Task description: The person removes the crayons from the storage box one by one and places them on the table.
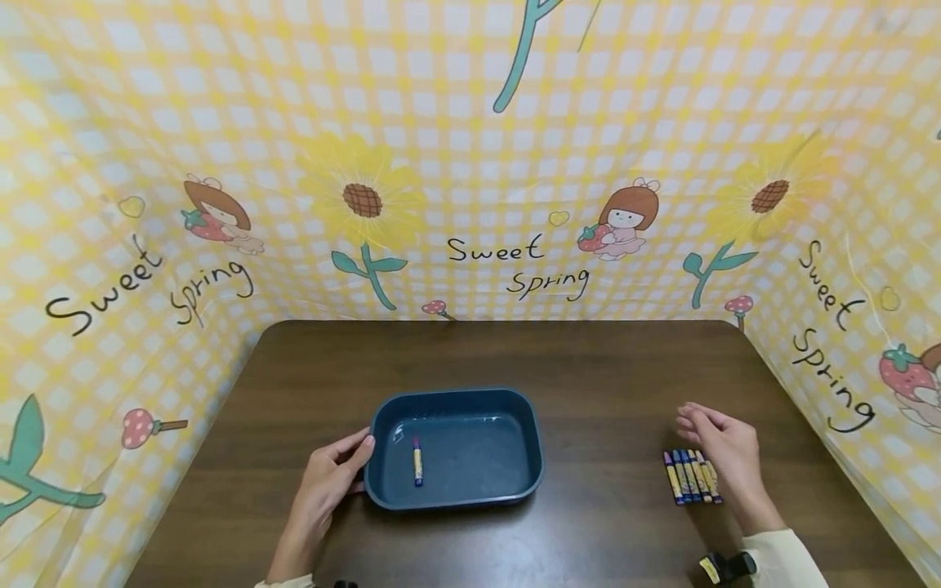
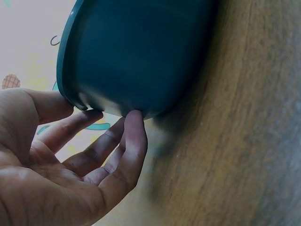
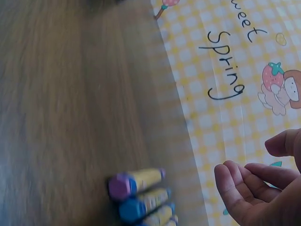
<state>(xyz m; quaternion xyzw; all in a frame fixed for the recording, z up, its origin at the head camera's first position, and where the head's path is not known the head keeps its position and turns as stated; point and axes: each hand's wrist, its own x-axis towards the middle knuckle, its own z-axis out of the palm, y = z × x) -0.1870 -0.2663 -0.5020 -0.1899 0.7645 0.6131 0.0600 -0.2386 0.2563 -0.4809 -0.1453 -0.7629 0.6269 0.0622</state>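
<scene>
A dark blue rectangular tray (image 1: 478,457) stands on the table, left of the middle. My left hand (image 1: 331,478) holds its left end, thumb at the rim and fingertips against the outer wall, as the left wrist view shows of the tray (image 2: 136,52) and hand (image 2: 80,160). One crayon (image 1: 417,464) with a purple tip and yellow wrapper lies inside the tray, towards its left. On the right, several crayons (image 1: 684,478) lie side by side. Just above them hovers my right hand (image 1: 724,449), fingers loosely bent, thumb apart from them in the right wrist view, holding nothing.
The brown wooden table (image 1: 603,367) has rounded far corners. A yellow checked cloth (image 1: 470,180) with flowers and lettering hangs behind it and along both sides. In the right wrist view, the crayons (image 3: 146,202) lie near the cloth side.
</scene>
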